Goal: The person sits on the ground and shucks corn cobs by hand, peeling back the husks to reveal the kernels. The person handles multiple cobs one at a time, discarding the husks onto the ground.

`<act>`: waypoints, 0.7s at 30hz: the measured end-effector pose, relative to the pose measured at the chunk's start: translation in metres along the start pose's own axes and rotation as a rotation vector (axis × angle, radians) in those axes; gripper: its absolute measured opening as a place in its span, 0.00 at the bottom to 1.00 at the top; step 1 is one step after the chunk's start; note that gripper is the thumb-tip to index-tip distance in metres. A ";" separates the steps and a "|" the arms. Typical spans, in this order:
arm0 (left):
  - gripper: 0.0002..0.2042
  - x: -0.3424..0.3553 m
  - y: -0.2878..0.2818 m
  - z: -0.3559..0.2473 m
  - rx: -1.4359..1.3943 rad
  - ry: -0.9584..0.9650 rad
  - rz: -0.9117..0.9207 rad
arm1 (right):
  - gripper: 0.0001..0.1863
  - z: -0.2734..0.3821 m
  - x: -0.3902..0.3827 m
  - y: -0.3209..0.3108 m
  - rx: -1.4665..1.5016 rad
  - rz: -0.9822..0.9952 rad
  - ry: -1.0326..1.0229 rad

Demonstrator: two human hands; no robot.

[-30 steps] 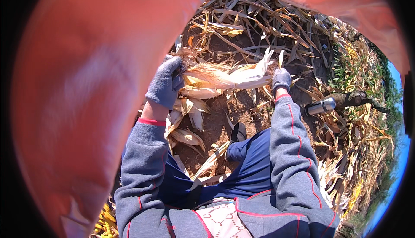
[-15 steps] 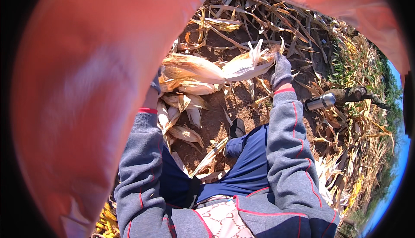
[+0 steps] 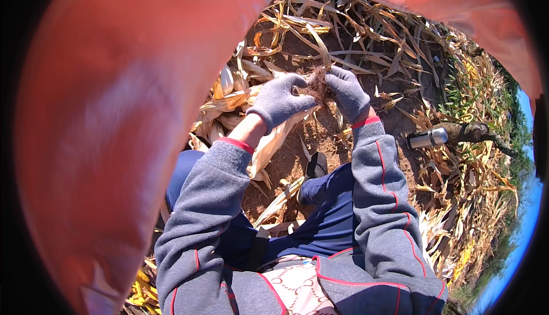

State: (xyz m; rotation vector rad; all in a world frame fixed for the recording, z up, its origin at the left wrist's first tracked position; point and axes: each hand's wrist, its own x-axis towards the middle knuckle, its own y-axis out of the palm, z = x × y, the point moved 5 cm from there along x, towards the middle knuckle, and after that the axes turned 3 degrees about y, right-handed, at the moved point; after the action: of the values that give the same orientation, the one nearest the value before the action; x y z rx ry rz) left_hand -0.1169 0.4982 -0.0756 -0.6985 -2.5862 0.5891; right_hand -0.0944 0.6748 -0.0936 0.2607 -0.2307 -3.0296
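Both hands wear grey knit gloves and meet in front of me over the ground. Between them is a dark brown tuft of corn silk [image 3: 318,86]. My left hand [image 3: 280,102] is closed against the tuft from the left, its thumb and fingers curled. On the other side my right hand [image 3: 347,93] pinches the same tuft. Below my left wrist hangs a long pale corn husk [image 3: 273,146]; whether it joins the silk, I cannot tell. Dry husked ears of corn [image 3: 226,112] lie heaped beyond my left forearm, partly covered by it.
A red sheet [image 3: 114,115] fills the left and top of view. At right a silver flask [image 3: 428,138] lies beside a piece of wood [image 3: 470,132]. Dry corn stalks [image 3: 366,29] cover the far ground. Yellow cobs [image 3: 143,292] show at lower left. My shoe [image 3: 316,166] rests on soil.
My left hand has come out from behind the red sheet and moved right to the silk. My right hand has shifted slightly left. The pale ear stretched between them is no longer seen there.
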 end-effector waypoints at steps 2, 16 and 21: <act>0.20 -0.001 0.008 0.006 -0.073 -0.170 0.154 | 0.16 0.005 0.000 0.016 -0.004 0.052 -0.057; 0.08 0.000 -0.005 0.020 -0.182 -0.258 -0.148 | 0.21 0.032 -0.011 0.049 -0.087 -0.018 -0.195; 0.07 -0.003 -0.035 0.015 -0.757 -0.444 -0.403 | 0.45 0.018 -0.018 0.030 -0.516 0.065 -0.104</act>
State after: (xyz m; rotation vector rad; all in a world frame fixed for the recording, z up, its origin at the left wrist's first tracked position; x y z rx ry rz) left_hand -0.1342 0.4648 -0.0716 -0.2277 -3.2470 -0.4454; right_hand -0.0776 0.6500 -0.0679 0.0515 0.5196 -2.9060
